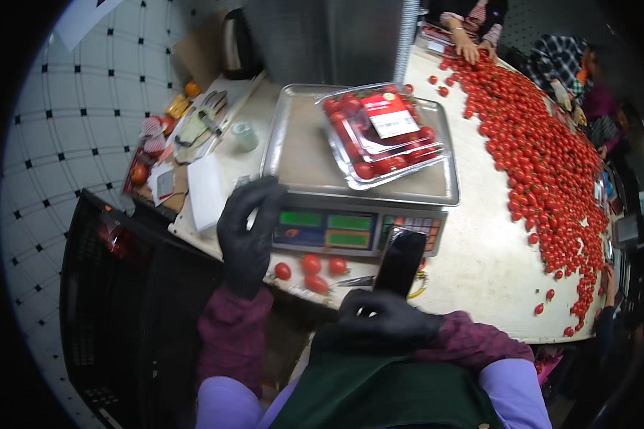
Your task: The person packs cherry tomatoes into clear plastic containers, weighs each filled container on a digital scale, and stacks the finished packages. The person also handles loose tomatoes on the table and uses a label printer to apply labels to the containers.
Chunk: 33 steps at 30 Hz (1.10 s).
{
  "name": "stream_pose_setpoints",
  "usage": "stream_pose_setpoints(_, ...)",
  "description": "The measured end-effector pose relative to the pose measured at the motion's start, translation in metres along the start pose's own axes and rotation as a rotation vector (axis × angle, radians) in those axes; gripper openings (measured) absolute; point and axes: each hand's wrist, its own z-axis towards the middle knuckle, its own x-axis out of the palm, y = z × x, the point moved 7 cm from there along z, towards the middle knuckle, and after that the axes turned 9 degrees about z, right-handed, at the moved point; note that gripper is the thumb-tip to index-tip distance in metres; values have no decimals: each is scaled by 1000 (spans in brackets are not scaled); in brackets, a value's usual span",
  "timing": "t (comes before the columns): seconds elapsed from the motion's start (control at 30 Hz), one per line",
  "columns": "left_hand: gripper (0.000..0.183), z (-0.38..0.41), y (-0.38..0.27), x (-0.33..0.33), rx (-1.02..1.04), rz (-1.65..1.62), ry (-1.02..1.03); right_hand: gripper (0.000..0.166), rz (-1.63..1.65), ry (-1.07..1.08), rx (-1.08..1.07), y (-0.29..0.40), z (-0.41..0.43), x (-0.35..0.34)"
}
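Both my hands wear black gloves. My left hand (249, 230) is raised at the left front corner of a digital scale (359, 199), thumb and fingers curled towards each other with a gap between them and nothing seen in it. Held low before my apron, my right hand (389, 316) is bent, with a small gap between its fingers and no object seen in them. Just beyond it lies a black smartphone (402, 261), overlapping the scale's keypad in view. A labelled clear plastic clamshell of cherry tomatoes (381, 134) rests tilted on the steel pan. Several loose tomatoes (311, 264) lie before the scale.
A large heap of cherry tomatoes (542, 177) covers the table's right side, where co-workers' hands (468, 49) reach in. Left of the scale are a glass jar (245, 135), gloves (193, 131) and white paper (205, 190). A black plastic crate (123, 300) stands at lower left.
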Motion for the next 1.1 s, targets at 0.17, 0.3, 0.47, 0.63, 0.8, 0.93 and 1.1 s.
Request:
stream_pose_setpoints(0.17, 13, 74, -54, 101, 328, 152, 35, 18, 91, -446, -164, 48, -50, -98)
stream_pose_setpoints(0.3, 26, 93, -27, 146, 315, 327, 134, 24, 161, -510, -176, 43, -45, -120)
stream_pose_setpoints(0.47, 57, 111, -7, 126, 297, 723, 93, 31, 194, -488, -97, 25, -41, -130)
stream_pose_setpoints(0.63, 77, 52, -63, 126, 558, 693, 877, 30, 239, -433, -101, 20, -43, -136)
stream_pose_setpoints(0.8, 70, 46, -61, 134, 749, 812, 813, 30, 141, -386, -93, 23, -38, -137)
stream_pose_setpoints(0.93, 62, 54, -71, 139, 916, 861, 790, 30, 30, -410, -32, 41, -36, -142)
stream_pose_setpoints(1.1, 75, 115, -79, 123, 523, 516, 1107, 36, -8, -434, -35, 86, -5, -162)
